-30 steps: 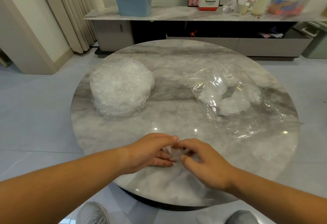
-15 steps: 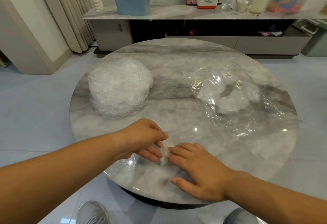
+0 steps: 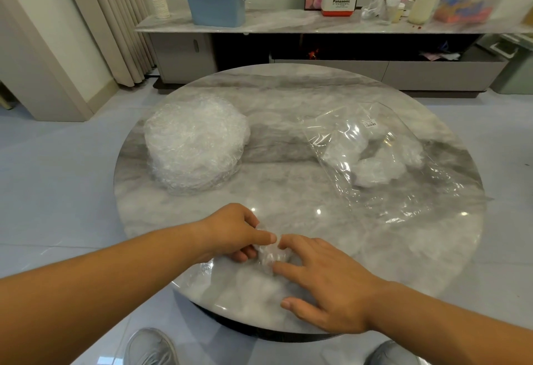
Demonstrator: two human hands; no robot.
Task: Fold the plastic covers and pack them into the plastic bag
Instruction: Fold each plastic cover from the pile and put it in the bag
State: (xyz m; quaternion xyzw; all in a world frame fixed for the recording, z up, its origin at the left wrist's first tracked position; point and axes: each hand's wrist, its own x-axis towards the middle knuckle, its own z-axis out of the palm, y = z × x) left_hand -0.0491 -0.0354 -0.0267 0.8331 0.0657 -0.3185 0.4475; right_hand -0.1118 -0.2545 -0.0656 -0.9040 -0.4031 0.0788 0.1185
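I have both hands low at the near edge of the desk (image 3: pixel 288 99), meeting over 1 small folded cover (image 3: pixel 269 255) that lies on the marble between them. My left hand (image 3: pixel 236 232) has its fingers curled and pinches the cover's left side between thumb and fingertips. My right hand (image 3: pixel 326 287) lies flatter, fingers stretched out with 2 fingertips pressing on the cover's right side and the thumb spread toward the desk's edge. The cover is crumpled down to a compact wad, so I cannot make out a clear long axis.

The plastic bag (image 3: pixel 383 160) lies ahead and to the right of the hands, well apart from them, its length running diagonally from far-left to near-right. My right hand is the nearer one, so I judge it the natural hand to carry the cover across. I cannot tell which end of the bag is its mouth.

Inside the bag sit a few white bundles (image 3: pixel 375 168), apparently covers already packed. Ahead to the left, the stack of covers (image 3: pixel 196 145) stands tall, so I judge much of the work remains.
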